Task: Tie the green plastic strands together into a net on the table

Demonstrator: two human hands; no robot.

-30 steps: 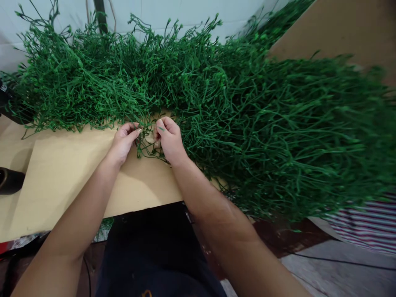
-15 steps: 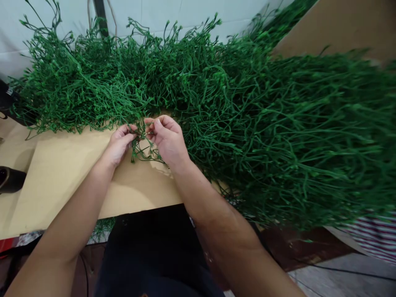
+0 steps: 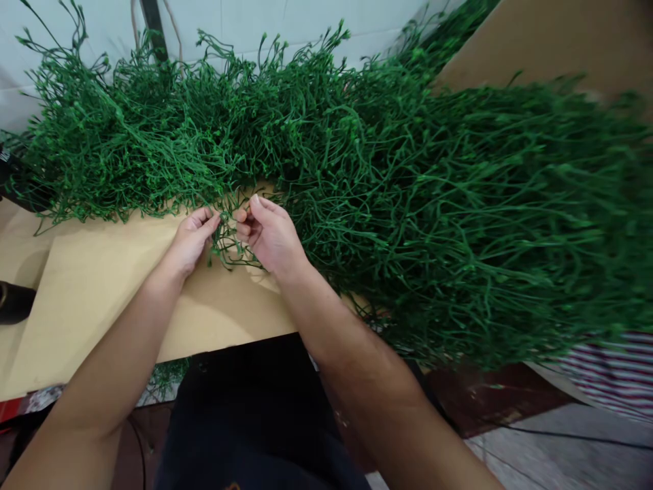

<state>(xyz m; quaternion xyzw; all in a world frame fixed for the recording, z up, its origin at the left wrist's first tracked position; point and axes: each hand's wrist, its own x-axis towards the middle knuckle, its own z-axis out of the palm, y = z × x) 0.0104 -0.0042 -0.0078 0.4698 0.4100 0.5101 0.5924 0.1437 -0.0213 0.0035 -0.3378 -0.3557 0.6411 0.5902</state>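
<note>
Over the front part of a cardboard sheet (image 3: 219, 316), my left hand (image 3: 192, 238) pinches a small green plant sprig (image 3: 232, 252) near its top. My right hand (image 3: 268, 235) is just to the right, its thumb and fingertips drawn together; what they hold, if anything, is too small to make out. The sprig hangs between both hands, its curled stems and little buds lying near the cardboard. Behind my hands a long heap of green stems (image 3: 153, 136) runs along the wall, and a thick pile (image 3: 459, 224) lies to the right of my right forearm.
A dark round object (image 3: 15, 303) sits at the left edge, with a black item (image 3: 23, 184) behind it. An upright cardboard panel (image 3: 556, 47) stands at the back right. Striped cloth (image 3: 612, 371) shows at the lower right, above a cable on the floor.
The whole view has shifted slightly, so things appear further left. My right hand's fingertips have lifted and moved a little away from my left fingertips.
</note>
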